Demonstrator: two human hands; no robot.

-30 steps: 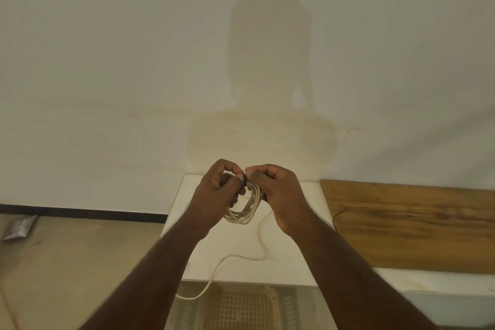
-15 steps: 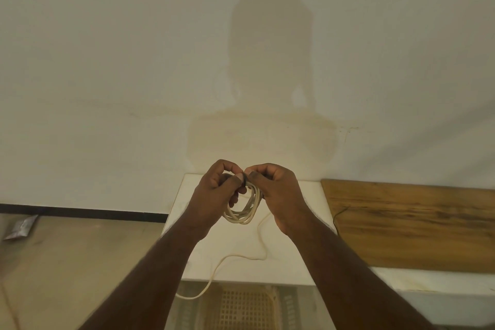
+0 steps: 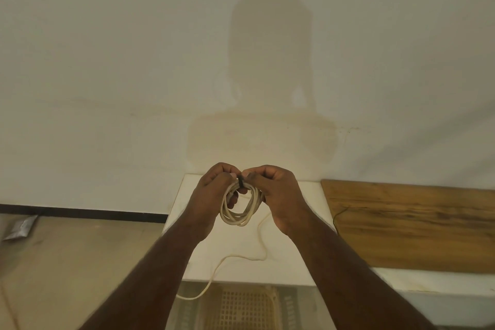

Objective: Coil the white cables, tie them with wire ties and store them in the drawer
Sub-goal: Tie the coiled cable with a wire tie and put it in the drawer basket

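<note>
A coiled white cable (image 3: 241, 215) hangs in the air between my two hands above a white cabinet top (image 3: 187, 209). A dark wire tie (image 3: 240, 183) wraps the top of the coil. My left hand (image 3: 214, 195) pinches the coil and tie from the left, and my right hand (image 3: 276, 195) pinches them from the right. A second loose white cable (image 3: 230, 257) trails over the cabinet top and off its front edge. Below that edge an open drawer holds a cream perforated basket (image 3: 235, 308).
A wooden board (image 3: 415, 225) lies on the surface to the right, with a thin dark wire (image 3: 338, 214) at its left edge. A plain wall stands close behind. A silver packet (image 3: 20, 228) lies on the floor at the left.
My hands have drawn slightly apart at the top of the coil, and the dark tie now shows between the thumbs. The coil hangs more open.
</note>
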